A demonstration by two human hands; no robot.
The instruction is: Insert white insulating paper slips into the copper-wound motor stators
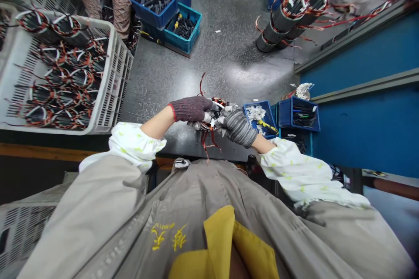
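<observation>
A wound motor stator [218, 101] with copper-red leads sits at the table's near edge, between my hands. My left hand [193, 109], in a dark maroon knit glove, is closed around its left side. My right hand [238, 125], in a grey striped glove, grips the right side, with its fingertips bent in over the top. A small white piece [212, 122] shows between the fingertips of both hands; which hand pinches it I cannot tell. Reddish leads [207, 139] hang toward me, and one more sticks up at the far side. The fingers hide most of the stator.
Right of my hands stands a blue bin [269, 111] of white bits with yellow-handled snips [267, 126], beside another blue bin [314, 117]. Stacked stators [278, 24] rise far right. A white crate [109, 74] of stators stands left; blue bins [157, 19] with black sleeves lie beyond. Other people stand near the table.
</observation>
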